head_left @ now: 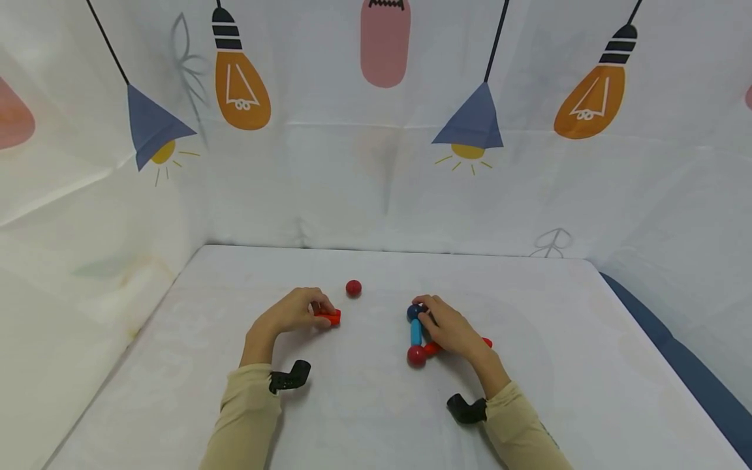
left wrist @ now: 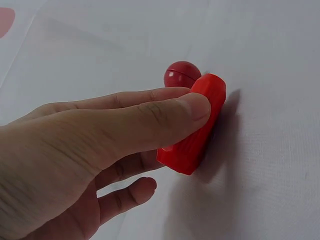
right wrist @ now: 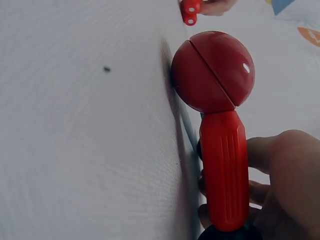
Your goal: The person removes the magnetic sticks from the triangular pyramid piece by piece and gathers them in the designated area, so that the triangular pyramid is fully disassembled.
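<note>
My left hand (head_left: 298, 309) pinches a pair of short red rods (left wrist: 200, 130) between thumb and fingers, close over the white table. Just beyond it lies a loose red ball (head_left: 354, 288). With finger and thumb, my right hand (head_left: 451, 326) grips a dark blue ball (head_left: 414, 313) at the far end of a light blue rod (head_left: 416, 332). That rod runs to a second red ball (head_left: 416, 356), from which a red rod (right wrist: 226, 170) leads under my hand to another dark ball (right wrist: 231, 233). Another red piece (head_left: 487, 342) peeks out beyond my right wrist.
A white cloth covers the table (head_left: 364, 418), and a printed white curtain (head_left: 329, 189) stands behind and at the left. Dark blue fabric (head_left: 658, 333) shows past the right table edge. Black wrist mounts (head_left: 290, 376) stick out from both sleeves.
</note>
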Tool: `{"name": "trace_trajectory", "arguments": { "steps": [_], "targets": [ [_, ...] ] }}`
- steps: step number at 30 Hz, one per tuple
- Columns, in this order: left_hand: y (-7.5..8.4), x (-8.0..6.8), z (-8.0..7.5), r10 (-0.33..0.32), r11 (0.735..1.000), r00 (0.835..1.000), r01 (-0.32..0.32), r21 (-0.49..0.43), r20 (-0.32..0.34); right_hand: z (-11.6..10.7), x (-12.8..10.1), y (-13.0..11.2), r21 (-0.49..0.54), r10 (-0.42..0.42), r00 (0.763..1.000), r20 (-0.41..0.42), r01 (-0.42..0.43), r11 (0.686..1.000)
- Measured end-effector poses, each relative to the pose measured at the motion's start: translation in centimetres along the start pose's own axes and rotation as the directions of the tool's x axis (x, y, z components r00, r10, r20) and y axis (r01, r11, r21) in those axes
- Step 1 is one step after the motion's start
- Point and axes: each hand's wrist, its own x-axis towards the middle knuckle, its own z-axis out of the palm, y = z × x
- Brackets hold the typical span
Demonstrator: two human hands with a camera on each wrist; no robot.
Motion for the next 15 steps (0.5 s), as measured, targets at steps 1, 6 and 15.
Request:
{"name": "trace_trajectory", "arguments": {
  "steps": [1,6,15],
  "targets": [
    [-0.02,0.03,-0.01,-0.002,1.0,1.0,0.002,-0.001,0.0,-0.03,0.01,-0.01,0.004,-0.005,1.0,-0.001,0.005,1.0],
    [-0.22,0.25,0.13,-0.044,0.999,0.999,0.044,0.001,-0.002,-0.15,0.01,-0.08,0.023,0.002,1.0,0.003,-0.003,1.0],
    [0.05,0.24,0.61,-0.026,1.0,1.0,0.026,-0.008,-0.008,-0.17,-0.29,0.19,-0.058,0.066,0.998,-0.008,-0.066,0.996]
  ]
}}
